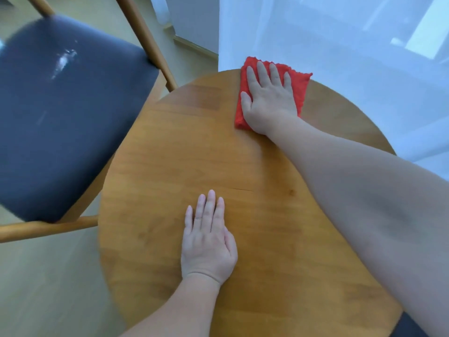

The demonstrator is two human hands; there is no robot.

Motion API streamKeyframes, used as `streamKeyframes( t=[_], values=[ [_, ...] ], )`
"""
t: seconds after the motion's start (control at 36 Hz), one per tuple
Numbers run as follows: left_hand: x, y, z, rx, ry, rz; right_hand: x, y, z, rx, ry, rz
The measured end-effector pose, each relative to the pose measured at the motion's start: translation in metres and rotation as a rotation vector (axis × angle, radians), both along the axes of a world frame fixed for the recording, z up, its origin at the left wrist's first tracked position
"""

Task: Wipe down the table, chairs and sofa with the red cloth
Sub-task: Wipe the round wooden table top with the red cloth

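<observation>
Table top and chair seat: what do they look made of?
Table top: looks like wood or wood veneer, with visible grain and plank seams, smooth satin finish. Chair seat: dark padded cover, probably leather or vinyl, judging by the bright sheen patch; blur leaves it open.

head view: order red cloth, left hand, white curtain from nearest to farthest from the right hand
1. red cloth, under the right hand, table's far edge
2. white curtain, just behind the cloth
3. left hand, flat on table's near side
</observation>
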State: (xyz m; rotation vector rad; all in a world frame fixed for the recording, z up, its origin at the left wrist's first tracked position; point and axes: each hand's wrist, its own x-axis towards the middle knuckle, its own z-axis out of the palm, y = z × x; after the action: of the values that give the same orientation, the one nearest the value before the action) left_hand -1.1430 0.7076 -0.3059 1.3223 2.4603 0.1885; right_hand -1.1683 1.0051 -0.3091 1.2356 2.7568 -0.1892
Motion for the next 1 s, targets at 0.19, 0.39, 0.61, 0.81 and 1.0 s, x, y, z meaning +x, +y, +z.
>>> streamKeyframes(
  t=[0.19,0.39,0.61,0.81,1.0],
  values=[
    [0.000,0.001,0.003,0.045,-0.007,0.011,-0.044,-0.037,0.000,-0.067,0.092,0.272],
    [0.000,-0.001,0.002,0.051,0.005,0.006,-0.035,-0.052,0.007,-0.198,0.321,0.340],
    [0.004,-0.003,0.000,0.093,0.004,0.014,0.033,-0.086,0.039,-0.500,0.682,-0.028],
    [0.000,-0.006,0.002,0.062,-0.082,0.046,0.152,-0.113,0.109,-0.385,0.838,-0.397],
    [0.006,-0.002,0.080,0.099,-0.166,-0.008,0.285,-0.191,0.209,-0.341,0.663,-0.591]
  ],
)
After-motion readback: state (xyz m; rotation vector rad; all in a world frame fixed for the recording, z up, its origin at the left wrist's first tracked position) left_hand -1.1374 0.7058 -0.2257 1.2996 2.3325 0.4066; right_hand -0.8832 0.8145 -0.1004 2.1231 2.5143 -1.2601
